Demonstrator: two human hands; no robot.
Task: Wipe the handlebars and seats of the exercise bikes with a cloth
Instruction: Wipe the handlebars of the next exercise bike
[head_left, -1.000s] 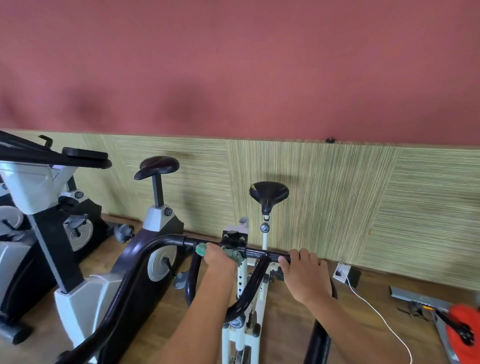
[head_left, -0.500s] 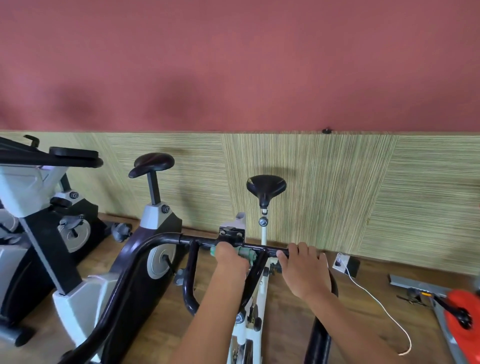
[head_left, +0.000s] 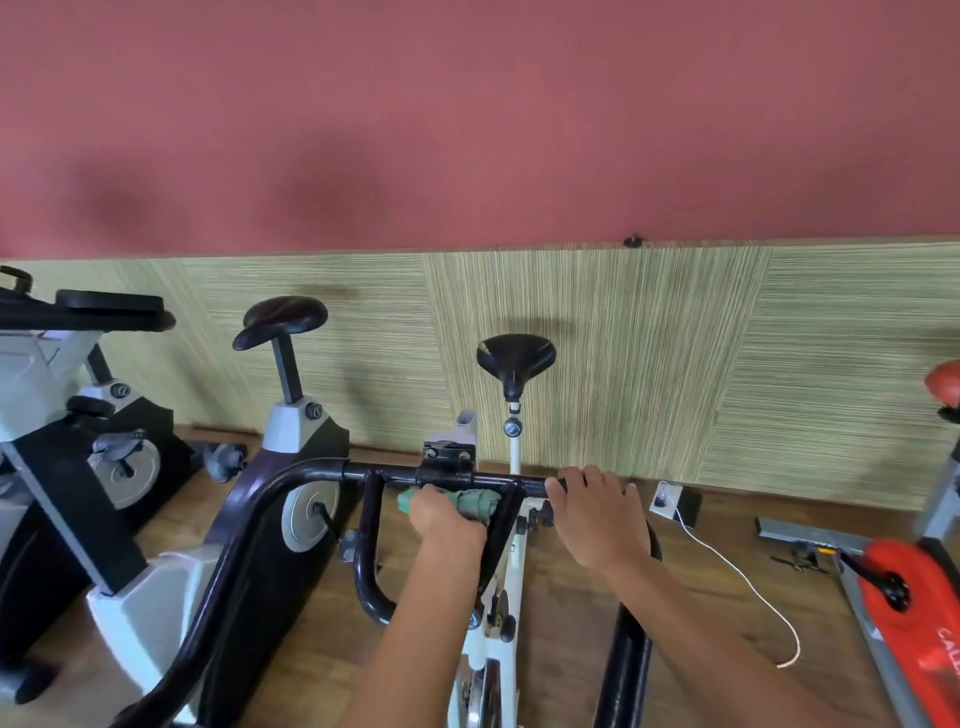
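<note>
Left hand clenches green cloth against handlebar centre, below clamp; bar's long axis runs left-right, so wiping goes sideways. Seat straight ahead beyond bar. Right hand curled over bar's right end, steadying.

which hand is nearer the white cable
Right. The right hand sits on the bar just left of the cable; the left hand, holding the cloth, is farther left.

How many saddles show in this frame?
2 for certain: the centre saddle on the white bike's post, and the left saddle on the dark bike beside it. A red shape at the right edge may be a third, cut off.
</note>
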